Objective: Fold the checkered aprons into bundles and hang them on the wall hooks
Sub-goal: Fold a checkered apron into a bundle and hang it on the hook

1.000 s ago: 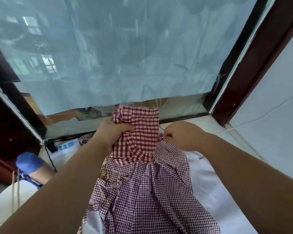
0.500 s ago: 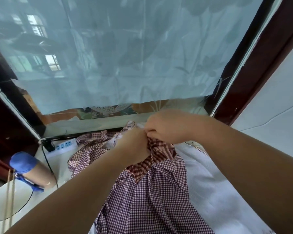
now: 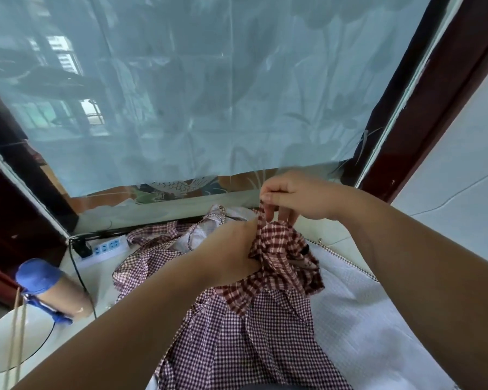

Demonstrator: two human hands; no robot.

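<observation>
A red-and-white checkered apron (image 3: 276,257) is bunched up at the centre, lying over a finer purple-checked apron (image 3: 237,339) that spreads toward me. My left hand (image 3: 228,254) grips the bunched red cloth from the left. My right hand (image 3: 290,198) is just above it and pinches a thin strap of the apron between its fingertips. More checkered cloth (image 3: 152,249) lies crumpled to the left. No wall hooks are in view.
A white waffle-textured cloth (image 3: 364,319) covers the surface at right. A white power strip (image 3: 104,247) with a black plug lies at the back left. A blue-capped tan object (image 3: 54,288) and a round white plate (image 3: 14,342) sit at lower left. A draped window (image 3: 209,94) rises behind.
The flat red apron top has been gathered into a bunch in my left hand. My right hand has risen above it and taken hold of a strap.
</observation>
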